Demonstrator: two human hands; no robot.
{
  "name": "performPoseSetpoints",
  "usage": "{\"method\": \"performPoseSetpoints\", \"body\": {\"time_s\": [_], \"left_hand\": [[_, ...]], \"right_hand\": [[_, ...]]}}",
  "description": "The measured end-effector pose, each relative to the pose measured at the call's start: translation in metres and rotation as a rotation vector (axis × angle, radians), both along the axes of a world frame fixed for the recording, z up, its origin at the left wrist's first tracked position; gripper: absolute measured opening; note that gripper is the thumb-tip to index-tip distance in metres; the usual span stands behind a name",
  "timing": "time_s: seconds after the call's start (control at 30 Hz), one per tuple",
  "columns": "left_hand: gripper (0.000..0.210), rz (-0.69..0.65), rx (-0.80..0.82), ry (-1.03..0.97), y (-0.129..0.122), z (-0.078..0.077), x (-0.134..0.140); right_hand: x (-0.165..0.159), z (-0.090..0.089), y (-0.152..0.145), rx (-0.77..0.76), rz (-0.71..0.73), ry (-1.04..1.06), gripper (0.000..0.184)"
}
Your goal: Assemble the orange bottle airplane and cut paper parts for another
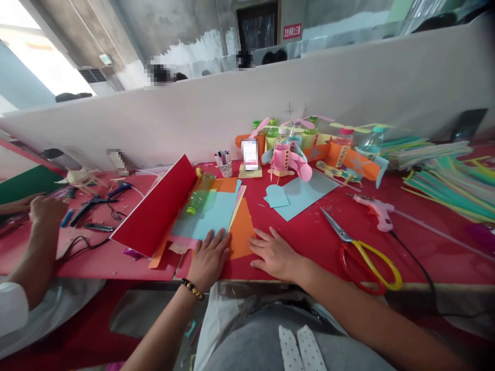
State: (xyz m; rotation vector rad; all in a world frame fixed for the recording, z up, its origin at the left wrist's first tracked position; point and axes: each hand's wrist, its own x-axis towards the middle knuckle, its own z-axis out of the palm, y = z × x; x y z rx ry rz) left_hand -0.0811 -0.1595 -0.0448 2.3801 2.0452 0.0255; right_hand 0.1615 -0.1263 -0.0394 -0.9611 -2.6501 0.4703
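My left hand [211, 257] lies flat with its fingers spread, resting on the near edge of the layered coloured paper. Under its fingertips is a light blue sheet [209, 216], and an orange sheet [243, 229] lies between my two hands. My right hand [276, 255] is also flat and open, its fingertips touching the right edge of that orange sheet. A green plastic bottle [201, 193] lies on its side across the papers. Behind my right hand are a larger light blue sheet [305, 193] and a small rounded blue cutout [277, 196].
Scissors [351, 239] with red and yellow handles and a pink glue gun [373, 208] lie to the right. Paper-and-bottle aeroplanes [284, 154], a phone [250, 154] and a pen cup [225, 167] stand behind. A red board [158, 211] leans at left; beyond it is a co-worker's arm [38, 242].
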Motion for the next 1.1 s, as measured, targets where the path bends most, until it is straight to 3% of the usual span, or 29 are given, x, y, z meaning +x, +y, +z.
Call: {"method": "performPoseSetpoints", "body": {"time_s": [0.17,0.47,1.1], "left_hand": [[0.047,0.038,0.039,-0.009,-0.002,-0.005,0.002],[0.049,0.026,0.092,-0.027,-0.002,-0.011,0.000],[0.047,0.012,0.123,-0.041,-0.001,-0.011,-0.001]], "right_hand": [[0.046,-0.005,-0.026,0.044,-0.137,-0.017,0.042],[0.086,-0.018,-0.009,0.106,-0.398,-0.064,0.039],[0.093,-0.024,-0.026,0.136,-0.387,0.069,0.033]]}}
